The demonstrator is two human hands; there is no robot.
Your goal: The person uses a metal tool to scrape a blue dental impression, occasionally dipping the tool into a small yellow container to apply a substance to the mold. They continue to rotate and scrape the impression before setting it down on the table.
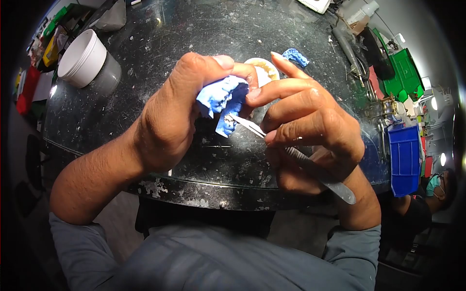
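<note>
My left hand (170,104) is closed around a blue horseshoe-shaped dental model (217,97), its tooth shapes visible, held up above the table. The fingers behind the model are partly hidden. In my right hand (310,121) is a scalpel (320,175), gripped like a pen, with its flat metal handle slanting down to the right. Its tip touches or lies very near a pale patch on the lower arm of the model. A fingertip of my right hand rests against the model's right edge.
Beyond my hands lie a second blue dental arch (295,56) and a round pale dish (271,69) with yellowish contents. A white tub (83,58) stands at left. Along the right edge are a blue bin (405,160), a green case (404,72) and tools. A masked person sits far right.
</note>
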